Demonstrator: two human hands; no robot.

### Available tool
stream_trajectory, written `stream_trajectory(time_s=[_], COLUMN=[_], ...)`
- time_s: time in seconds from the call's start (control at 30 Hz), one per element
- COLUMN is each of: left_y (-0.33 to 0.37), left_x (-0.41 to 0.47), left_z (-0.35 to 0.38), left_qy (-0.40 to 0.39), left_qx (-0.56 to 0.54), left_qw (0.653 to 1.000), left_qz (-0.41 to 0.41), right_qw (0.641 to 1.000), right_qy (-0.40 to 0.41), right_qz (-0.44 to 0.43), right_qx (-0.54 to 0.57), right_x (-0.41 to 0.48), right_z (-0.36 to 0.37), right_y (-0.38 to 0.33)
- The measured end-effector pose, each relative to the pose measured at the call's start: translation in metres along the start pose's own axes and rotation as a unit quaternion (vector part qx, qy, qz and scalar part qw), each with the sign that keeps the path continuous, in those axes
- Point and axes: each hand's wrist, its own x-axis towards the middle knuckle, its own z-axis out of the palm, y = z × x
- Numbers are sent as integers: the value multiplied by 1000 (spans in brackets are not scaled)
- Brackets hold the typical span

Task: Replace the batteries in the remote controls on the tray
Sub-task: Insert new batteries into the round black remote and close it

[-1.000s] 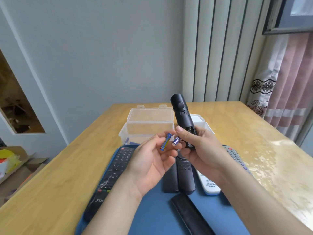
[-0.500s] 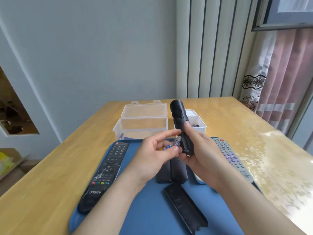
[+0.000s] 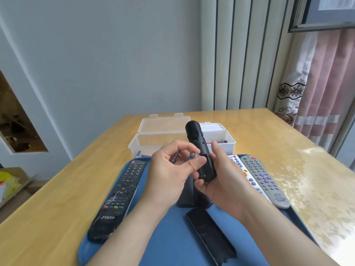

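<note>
Black remote point(image 3: 196, 135) gripped in right hand point(image 3: 228, 179); left hand point(image 3: 167, 175) pinches battery point(image 3: 192, 154) beside it.
Judged best: match polarity; seat the spring end first.

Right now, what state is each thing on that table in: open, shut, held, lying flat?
Slim remote, upright in the right hand, cover off.
Cover, loose on the tray.
Battery, pinched by the left hand against the slim remote.
Second battery, tucked in the left hand.
Big box, lid open.
Small box, lid open.
Long remote, face up on tray.
Grey remote, face up on tray.
</note>
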Motion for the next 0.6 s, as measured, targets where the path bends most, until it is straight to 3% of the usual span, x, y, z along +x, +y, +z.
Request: stream_trajectory(time_s=[0.2, 0.4, 0.6], left_y=[-8, -9, -16], left_x=[-1, -6, -8], left_z=[0, 3, 1], left_qy=[-17, -30, -90], left_qx=[82, 206, 232], left_qw=[996, 972, 959], left_qz=[-6, 104, 133], right_qw=[1000, 998, 996], right_qy=[-2, 11, 60], right_qz=[-17, -39, -38], right_qx=[20, 40, 48], right_x=[-3, -4, -4], right_z=[6, 7, 5], right_y=[3, 2, -4])
